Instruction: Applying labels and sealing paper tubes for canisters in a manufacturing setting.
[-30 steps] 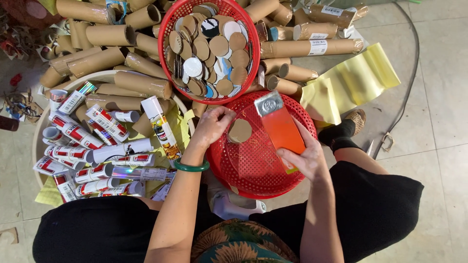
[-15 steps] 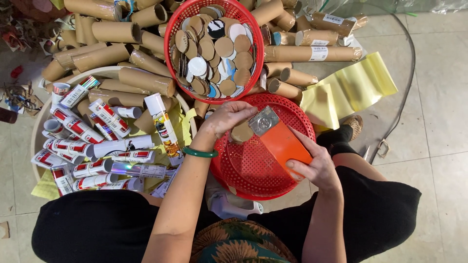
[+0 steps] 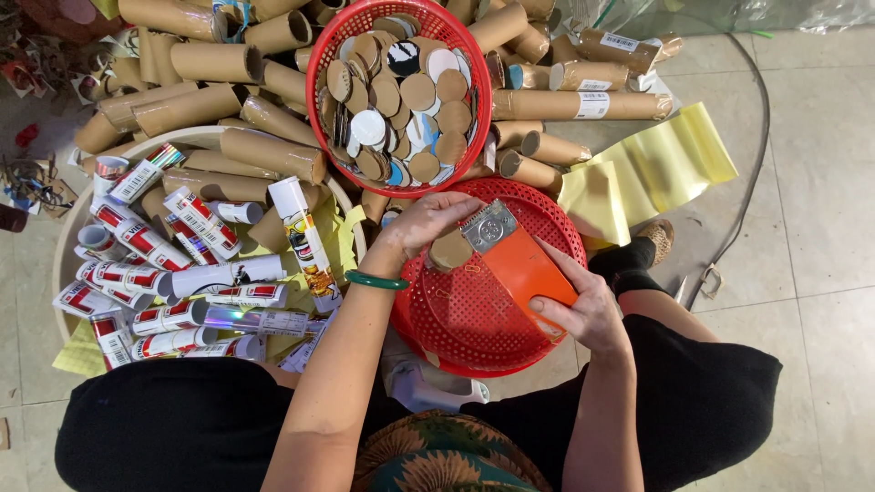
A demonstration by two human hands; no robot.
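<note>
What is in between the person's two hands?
In the head view, an orange tube with a shiny metal top spans from the left hand to the right hand, above the red basket.

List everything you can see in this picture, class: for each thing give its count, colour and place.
Orange tube: one, silver-capped, held over the near basket.
Cardboard disc: one, brown, at the tube's cap.
Near basket: one, red, on the lap.
Far basket: one, red, full of brown and white discs.
Bare tubes: many, brown, piled at the top.
Labelled tubes: many, red and white, left tray.
Yellow sheet: one, right floor.
Left hand: on the disc.
Right hand: holds the tube.
</note>
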